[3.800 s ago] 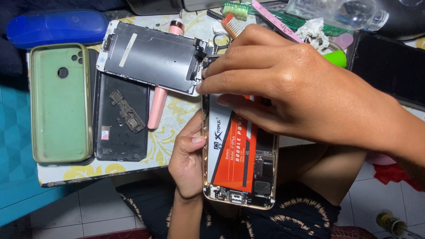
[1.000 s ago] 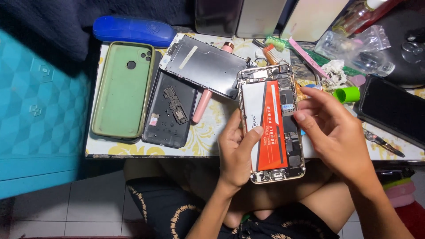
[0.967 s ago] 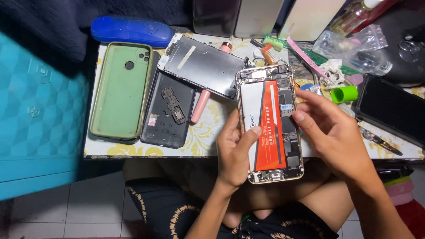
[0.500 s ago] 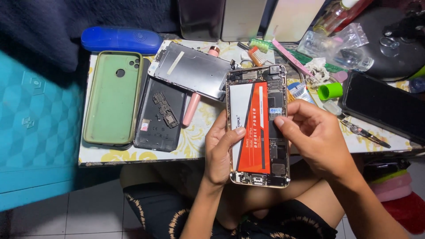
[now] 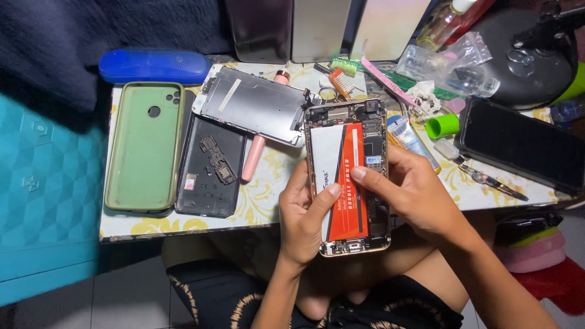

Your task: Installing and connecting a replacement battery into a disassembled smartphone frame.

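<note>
Right now the opened phone (image 5: 347,176) is being held over the near edge of the counter (image 5: 268,201), its long axis running from 12 to 6 o'clock, with the top end reaching over the counter and the bottom end hanging above the person's lap. The left hand (image 5: 304,219) is cradling it from 7 o'clock, its grip wrapping the left edge and the thumb lying across the white and orange battery (image 5: 341,176). The right hand (image 5: 420,195) is coming in from 4 o'clock; its grip is narrow, the fingertips (image 5: 359,173) pressing on the battery's orange part near the board side, and it is holding nothing else that I can make out. So the right hand is the nearer one to the row of small parts along the phone's right edge. At 10 o'clock from the phone, the detached screen panel (image 5: 253,105) is lying tilted on the counter, its corner just beside the phone's top.
</note>
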